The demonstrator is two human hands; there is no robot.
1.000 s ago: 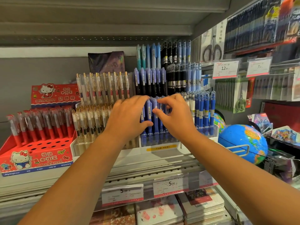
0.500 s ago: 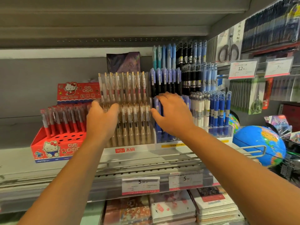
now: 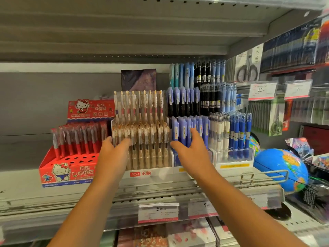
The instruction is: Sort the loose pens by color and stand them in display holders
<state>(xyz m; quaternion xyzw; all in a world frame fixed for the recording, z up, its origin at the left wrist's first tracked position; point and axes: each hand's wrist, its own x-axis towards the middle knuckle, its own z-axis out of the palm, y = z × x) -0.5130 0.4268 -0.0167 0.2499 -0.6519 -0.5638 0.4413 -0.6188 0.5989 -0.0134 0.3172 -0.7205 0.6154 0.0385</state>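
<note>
A tiered clear display holder [image 3: 151, 172] stands on the shelf, full of clear pens with gold clips [image 3: 142, 111]. My left hand [image 3: 114, 155] grips its left side, thumb on the front and fingers round the corner. My right hand [image 3: 190, 152] is spread with fingers apart at the holder's right edge, thumb near the divider and fingertips against the purple pens [image 3: 201, 127] in the neighbouring holder. Behind these rise rows of purple, black and light blue pens [image 3: 204, 97]. No loose pen is in either hand.
A red cartoon-cat box of red pens [image 3: 71, 172] sits left of the clear holder. White and blue pens [image 3: 238, 134] fill a holder on the right, then a blue globe [image 3: 281, 168]. A wire rail [image 3: 267, 173] and price tags [image 3: 158, 211] line the shelf front.
My left hand has gone from the purple pens leftward to the clear holder's left side and closed on it. My right hand has opened and dropped slightly. The view has shifted left.
</note>
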